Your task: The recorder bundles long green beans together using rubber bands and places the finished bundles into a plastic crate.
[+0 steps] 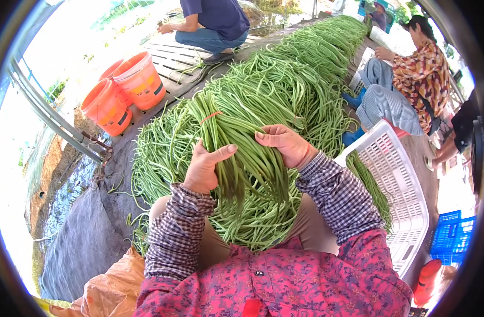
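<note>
My left hand (206, 166) and my right hand (284, 145) hold a bundle of long green beans (242, 146) between them, in front of my knees. A thin red rubber band (211, 117) circles the bundle near its upper end, and the beans fan out below it. My left thumb lies along the bundle's left side, and my right thumb and fingers pinch beans on the right. Another reddish band shows at my right wrist. Beneath and beyond the bundle lies a long heap of loose green beans (297, 75).
At my right stands a white plastic crate (414, 190) with long beans inside. Orange buckets (139, 85) are at the upper left. A person in a patterned shirt (422, 75) sits on the right; another (222, 23) squats beyond the heap. Blue crates (450, 237) stand at the lower right.
</note>
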The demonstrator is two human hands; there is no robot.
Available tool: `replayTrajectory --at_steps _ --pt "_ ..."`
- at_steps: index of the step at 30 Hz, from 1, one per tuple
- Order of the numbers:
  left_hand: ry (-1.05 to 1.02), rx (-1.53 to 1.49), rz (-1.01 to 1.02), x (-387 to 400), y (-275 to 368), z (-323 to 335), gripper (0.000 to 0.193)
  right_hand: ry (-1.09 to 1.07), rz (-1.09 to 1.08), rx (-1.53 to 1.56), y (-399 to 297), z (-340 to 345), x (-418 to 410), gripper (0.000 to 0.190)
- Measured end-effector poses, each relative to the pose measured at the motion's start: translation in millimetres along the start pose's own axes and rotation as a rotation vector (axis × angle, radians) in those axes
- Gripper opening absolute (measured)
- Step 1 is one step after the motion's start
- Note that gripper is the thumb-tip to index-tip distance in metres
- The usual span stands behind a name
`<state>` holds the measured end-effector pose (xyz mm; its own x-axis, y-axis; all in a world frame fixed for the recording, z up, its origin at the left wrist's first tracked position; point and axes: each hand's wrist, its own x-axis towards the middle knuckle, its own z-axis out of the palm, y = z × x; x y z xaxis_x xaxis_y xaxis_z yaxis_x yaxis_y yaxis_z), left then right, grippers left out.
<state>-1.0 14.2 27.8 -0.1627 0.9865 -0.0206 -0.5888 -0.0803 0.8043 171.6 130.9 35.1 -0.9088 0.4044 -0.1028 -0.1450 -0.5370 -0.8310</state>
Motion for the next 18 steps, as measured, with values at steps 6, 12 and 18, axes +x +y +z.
replayTrajectory --at_steps 6,12,18 --pt "0.129 -0.056 0.137 6 -4 1 0.035 0.067 -0.063 -0.353 12 0 14 0.033" --pt "0.194 0.033 0.205 9 -9 -3 0.034 0.295 -0.933 -1.17 13 11 23 0.024" --pt "0.257 0.015 0.281 8 -16 -4 0.038 0.323 -0.826 -1.417 20 25 18 0.015"
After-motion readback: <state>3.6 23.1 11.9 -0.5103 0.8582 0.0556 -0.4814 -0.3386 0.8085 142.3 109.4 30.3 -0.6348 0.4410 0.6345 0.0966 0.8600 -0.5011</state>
